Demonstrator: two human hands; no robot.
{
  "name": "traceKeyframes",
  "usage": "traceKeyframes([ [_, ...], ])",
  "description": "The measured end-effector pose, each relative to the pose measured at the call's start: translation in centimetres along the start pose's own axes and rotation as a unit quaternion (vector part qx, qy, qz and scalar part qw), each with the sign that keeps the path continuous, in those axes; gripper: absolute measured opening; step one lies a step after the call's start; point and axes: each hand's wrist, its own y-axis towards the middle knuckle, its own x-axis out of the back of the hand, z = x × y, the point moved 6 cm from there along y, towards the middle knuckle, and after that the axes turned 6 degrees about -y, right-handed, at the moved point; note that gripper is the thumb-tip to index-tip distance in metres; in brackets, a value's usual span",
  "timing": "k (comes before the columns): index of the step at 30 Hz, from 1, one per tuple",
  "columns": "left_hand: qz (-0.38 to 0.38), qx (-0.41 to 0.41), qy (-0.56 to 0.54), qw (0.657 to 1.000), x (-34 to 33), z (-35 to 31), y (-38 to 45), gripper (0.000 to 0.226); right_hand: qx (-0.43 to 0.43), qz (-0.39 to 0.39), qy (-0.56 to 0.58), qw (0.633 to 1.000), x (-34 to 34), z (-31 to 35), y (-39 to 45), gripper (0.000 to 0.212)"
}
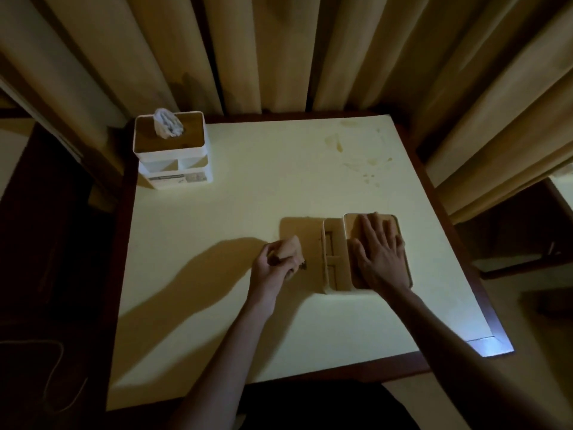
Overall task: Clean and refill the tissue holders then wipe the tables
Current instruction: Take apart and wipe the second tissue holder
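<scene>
- The left grip (273,262) was curled round a small tan cloth wad (290,248), holding it just above the pale yellow bench (248,212) with dark wooden edging.
- The right grip (376,252) lay flat, fingers straight and spread, pressing on the wooden lid (403,268) of a white rectangular tissue holder (335,252) that stood near the bench's right side, just beside the cloth.
- A second white tissue holder with a wooden top (172,150) stood at the far left corner, well apart, with crumpled white tissue (169,124) poking out of it.
- Brownish stains (350,153) marked the far right part of the bench.
- Beige pleated curtains (279,51) hung behind the bench.
</scene>
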Motion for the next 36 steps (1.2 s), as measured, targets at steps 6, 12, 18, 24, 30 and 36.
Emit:
traceKeyframes([
  [6,0.032,0.042,-0.017,0.998,-1.0,0.3,1.6,0.034,0.058,-0.002,-0.056,0.997,0.2,-0.9,0.8,0.069],
  [12,0.044,0.001,0.054,0.998,-3.5,-0.8,5.1,0.021,0.069,0.007,-0.072,0.995,0.2,-1.2,1.1,0.069],
  [18,0.010,-0.023,0.109,0.994,-6.3,-1.3,4.9,0.025,0.062,0.007,-0.078,0.995,0.3,-1.1,1.0,0.068],
  [24,-0.019,-0.060,0.185,0.981,-6.6,0.0,2.4,0.038,0.065,0.006,-0.084,0.994,0.2,-1.2,0.9,0.067],
  [30,0.042,-0.044,0.180,0.982,-6.6,4.3,-4.2,0.014,0.058,0.000,-0.093,0.994,0.1,-1.0,0.9,0.068],
  [36,0.046,0.061,0.148,0.986,-6.7,3.6,-4.3,0.049,0.063,-0.001,-0.091,0.994,-0.1,-1.0,0.9,0.069],
])
